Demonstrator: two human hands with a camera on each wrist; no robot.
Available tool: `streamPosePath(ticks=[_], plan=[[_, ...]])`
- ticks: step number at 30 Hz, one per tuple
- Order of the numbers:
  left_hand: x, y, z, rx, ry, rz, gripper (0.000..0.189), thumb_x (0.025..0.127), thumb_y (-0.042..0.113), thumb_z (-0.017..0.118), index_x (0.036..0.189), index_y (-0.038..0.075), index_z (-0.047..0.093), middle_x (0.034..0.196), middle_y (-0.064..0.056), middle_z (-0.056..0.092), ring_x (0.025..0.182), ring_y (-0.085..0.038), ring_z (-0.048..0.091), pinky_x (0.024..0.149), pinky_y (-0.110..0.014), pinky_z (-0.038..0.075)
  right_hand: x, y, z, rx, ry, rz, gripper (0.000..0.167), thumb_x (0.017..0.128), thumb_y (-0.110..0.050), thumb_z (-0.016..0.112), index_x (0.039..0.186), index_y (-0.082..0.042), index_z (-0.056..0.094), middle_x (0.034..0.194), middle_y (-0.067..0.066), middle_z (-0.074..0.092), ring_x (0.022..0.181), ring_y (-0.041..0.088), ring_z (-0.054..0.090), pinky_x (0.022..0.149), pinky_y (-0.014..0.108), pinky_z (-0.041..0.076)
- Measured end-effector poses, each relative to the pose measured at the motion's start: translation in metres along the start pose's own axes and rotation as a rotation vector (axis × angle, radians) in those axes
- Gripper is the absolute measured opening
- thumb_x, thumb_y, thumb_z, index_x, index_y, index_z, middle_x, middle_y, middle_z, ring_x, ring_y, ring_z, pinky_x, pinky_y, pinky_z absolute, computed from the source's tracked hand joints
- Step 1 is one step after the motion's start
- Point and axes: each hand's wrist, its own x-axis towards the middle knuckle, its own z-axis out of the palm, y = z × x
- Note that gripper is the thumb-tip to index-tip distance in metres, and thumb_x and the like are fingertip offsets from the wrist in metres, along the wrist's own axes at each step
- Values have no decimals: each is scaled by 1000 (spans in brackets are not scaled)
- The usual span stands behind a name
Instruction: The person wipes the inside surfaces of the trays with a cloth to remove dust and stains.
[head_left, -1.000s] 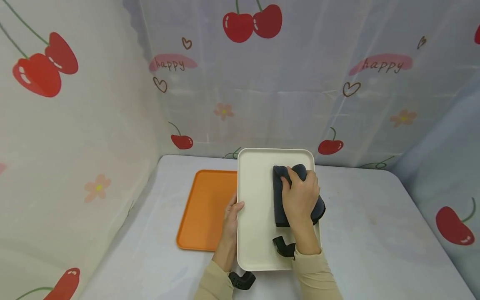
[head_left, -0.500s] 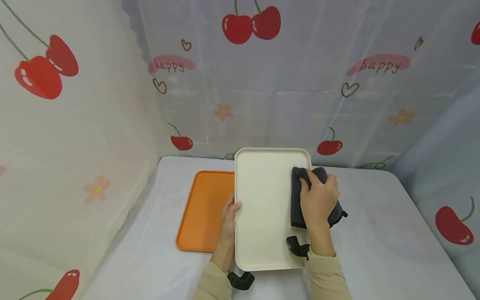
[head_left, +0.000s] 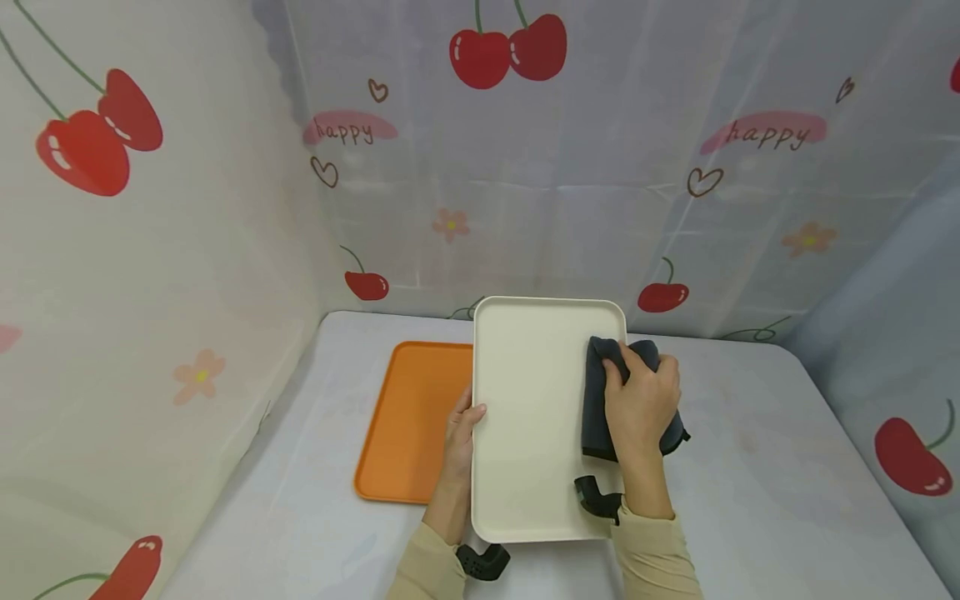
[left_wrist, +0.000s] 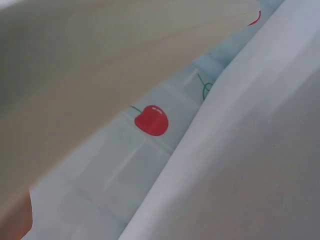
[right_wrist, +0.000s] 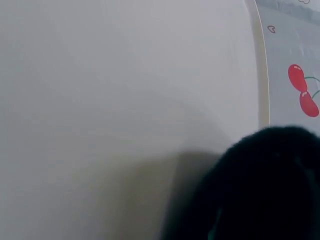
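Note:
A cream rectangular tray [head_left: 536, 417] is held up off the table, its inner face turned toward me. My left hand [head_left: 455, 442] grips its left edge, thumb over the rim and the other fingers mostly hidden behind. Bunched in my right hand [head_left: 643, 408] is a dark grey cloth [head_left: 597, 408], which lies against the tray's right side and hangs past that rim. Close up in the right wrist view, the cloth [right_wrist: 265, 185] looks nearly black beside the tray's pale surface [right_wrist: 125, 75]. In the left wrist view the tray's blurred underside [left_wrist: 100, 75] covers the upper left.
An orange tray [head_left: 408, 425] lies flat on the white-covered table [head_left: 750, 467], partly behind the cream one. Cherry-printed curtains [head_left: 555, 225] enclose the table at the back and sides. A black wrist camera mount [head_left: 597, 498] sits at my right wrist, over the tray's lower right.
My right hand has moved the cloth rightward from the tray's middle right to its right edge, then stayed nearly still there. The left hand keeps its hold on the tray.

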Motion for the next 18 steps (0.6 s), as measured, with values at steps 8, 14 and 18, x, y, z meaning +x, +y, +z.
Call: streamPosePath(ticks=[8,14,18], plan=[[-1,1,1,-14,-23,3,53,99,0,34,142,24,52,125,9,67,109,-7,66,92,-22,54,-3,-4,-1,6,-2,12,33,83,-13,77,113,1,72,101,33,56,98,46,51,82,61,42],[-2,1,3,-29,-23,-12,51,100,1,33,137,26,57,119,9,70,103,-6,68,87,-21,56,-4,-6,-1,6,9,19,32,83,-12,77,112,1,72,101,33,55,98,45,51,80,60,41],[-2,-1,4,-18,-5,-28,50,99,2,35,139,26,55,118,9,70,102,-6,68,86,-21,56,-7,-6,-1,5,18,7,31,82,-11,78,110,1,73,98,33,56,96,45,51,79,59,41]])
